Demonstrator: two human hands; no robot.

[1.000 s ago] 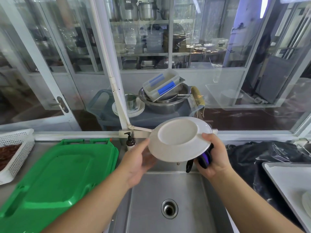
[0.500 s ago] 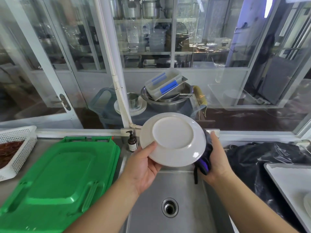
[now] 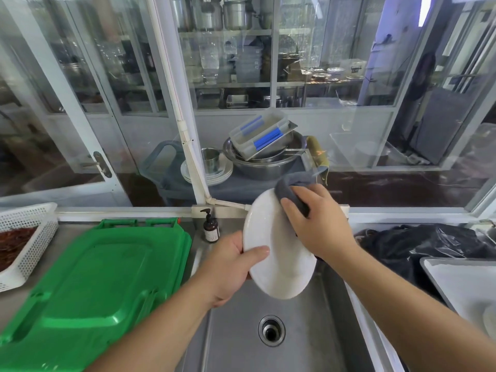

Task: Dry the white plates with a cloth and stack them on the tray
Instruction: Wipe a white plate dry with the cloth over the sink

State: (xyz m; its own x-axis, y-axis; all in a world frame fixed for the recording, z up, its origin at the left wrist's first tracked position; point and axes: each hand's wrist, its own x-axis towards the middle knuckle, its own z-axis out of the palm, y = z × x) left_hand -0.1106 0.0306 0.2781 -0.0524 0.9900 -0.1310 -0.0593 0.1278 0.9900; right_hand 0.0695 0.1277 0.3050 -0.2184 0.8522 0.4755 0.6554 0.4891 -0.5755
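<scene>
A white plate (image 3: 279, 261) is held tilted above the steel sink (image 3: 241, 331), its upper face turned toward me. My left hand (image 3: 230, 267) grips its left rim, thumb on the face. My right hand (image 3: 319, 221) holds a grey cloth (image 3: 292, 186) and presses it on the plate's upper right part. A white tray (image 3: 461, 280) lies at the right edge, with the rim of another white plate (image 3: 489, 322) on it, mostly out of frame.
A stack of green trays (image 3: 94, 285) fills the counter on the left, beside a white perforated basket (image 3: 29, 242). A small pump bottle (image 3: 210, 226) stands behind the sink. A black plastic bag (image 3: 424, 242) lies right of the sink. Glass panes close off the back.
The plate has been flipped from underside facing me to its upper face. My right hand has come from behind the plate to its front with the cloth.
</scene>
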